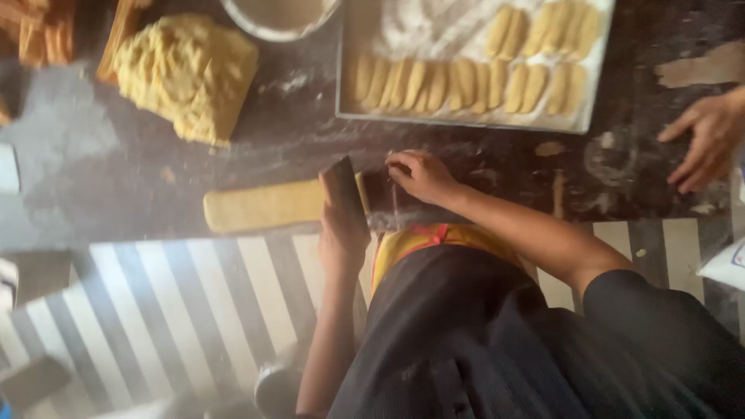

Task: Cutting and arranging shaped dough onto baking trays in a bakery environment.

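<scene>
A long flat strip of yellow dough (pixel 264 206) lies on the dark, floury worktop (pixel 481 155). My left hand (pixel 341 233) grips a dark flat dough scraper (pixel 344 190) that stands upright on the strip's right end. Just right of the scraper, my right hand (pixel 423 177) rests on the worktop with bent fingers, fingertips down at the strip's cut end. Whether it pinches a piece of dough is hidden.
A big lump of yellow dough (pixel 186 74) sits at the back left. A floured metal tray (pixel 353 77) holds rows of cut dough fingers (pixel 458 85). A bowl (pixel 279 19) stands behind. Another person's hand (pixel 706 140) rests on the worktop at far right. Striped floor (pixel 171 310) lies below.
</scene>
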